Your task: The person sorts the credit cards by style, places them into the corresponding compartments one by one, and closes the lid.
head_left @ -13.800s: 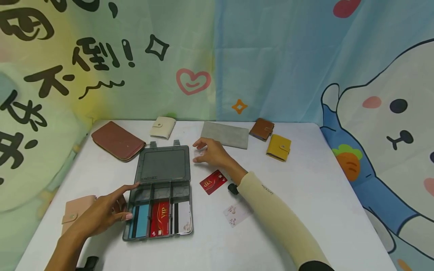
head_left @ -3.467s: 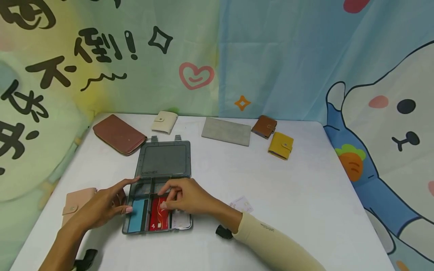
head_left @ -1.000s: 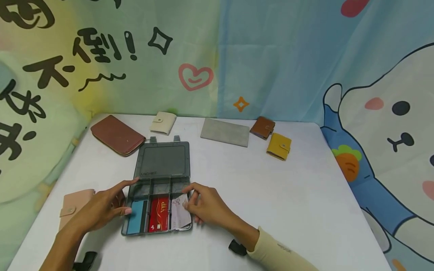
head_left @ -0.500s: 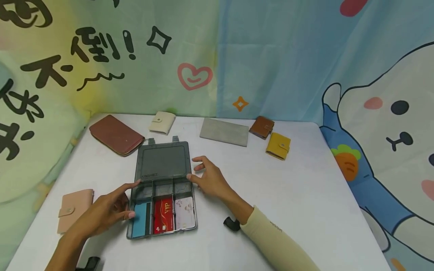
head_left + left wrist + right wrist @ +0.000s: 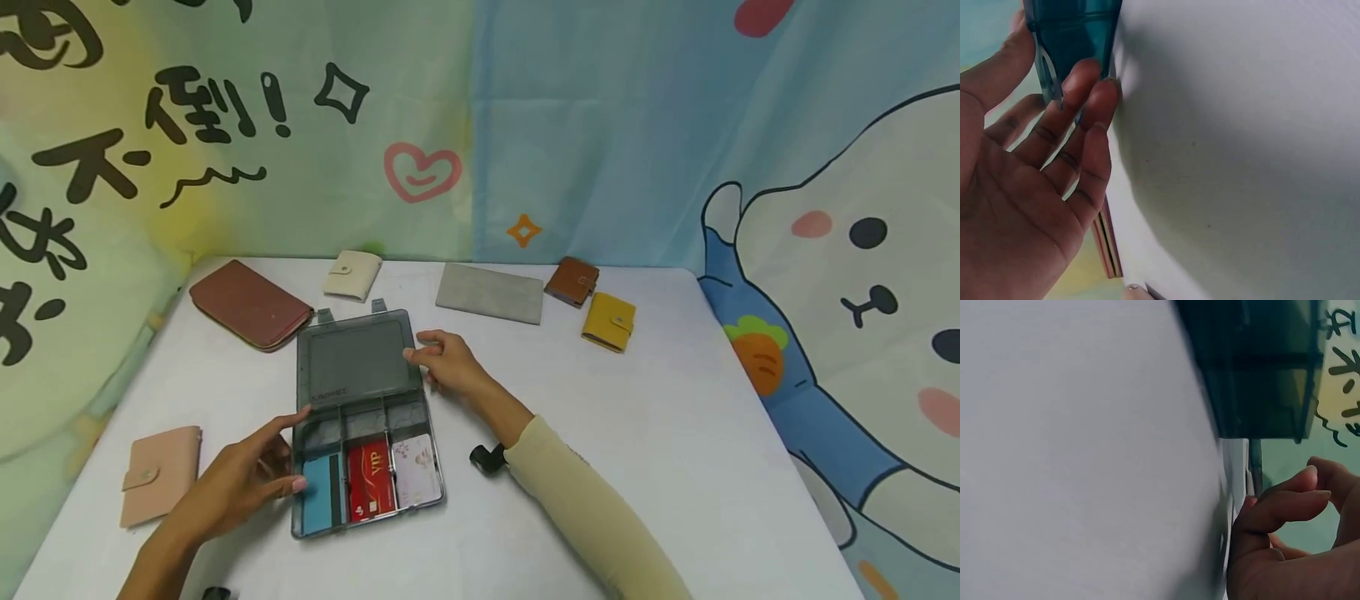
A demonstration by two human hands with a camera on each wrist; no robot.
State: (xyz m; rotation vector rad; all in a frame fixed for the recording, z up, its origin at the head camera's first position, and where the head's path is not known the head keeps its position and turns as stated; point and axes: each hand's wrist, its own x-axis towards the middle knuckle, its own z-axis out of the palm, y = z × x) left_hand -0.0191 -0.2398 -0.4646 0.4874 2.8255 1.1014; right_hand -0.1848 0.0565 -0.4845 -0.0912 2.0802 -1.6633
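Note:
A grey see-through plastic card case lies hinged flat on the white table, its lid folded back toward the far side. In its near compartments lie a blue card, a red VIP card and a pale flowered card. My left hand holds the case's left edge, index finger at the rim's middle and thumb lower down. At the lid's right edge is my right hand, fingers bent and slightly apart. The right wrist view shows its fingers just beyond the case, with no card between them.
Along the back lie a brown zip wallet, a cream wallet, a grey long wallet, a small brown wallet and a yellow one. A pink-beige wallet lies left of the left hand.
My right hand has left the flowered card in the near right compartment and moved up to the lid's right edge. The case has turned slightly counterclockwise. Earlier loose cards are gone from the table.

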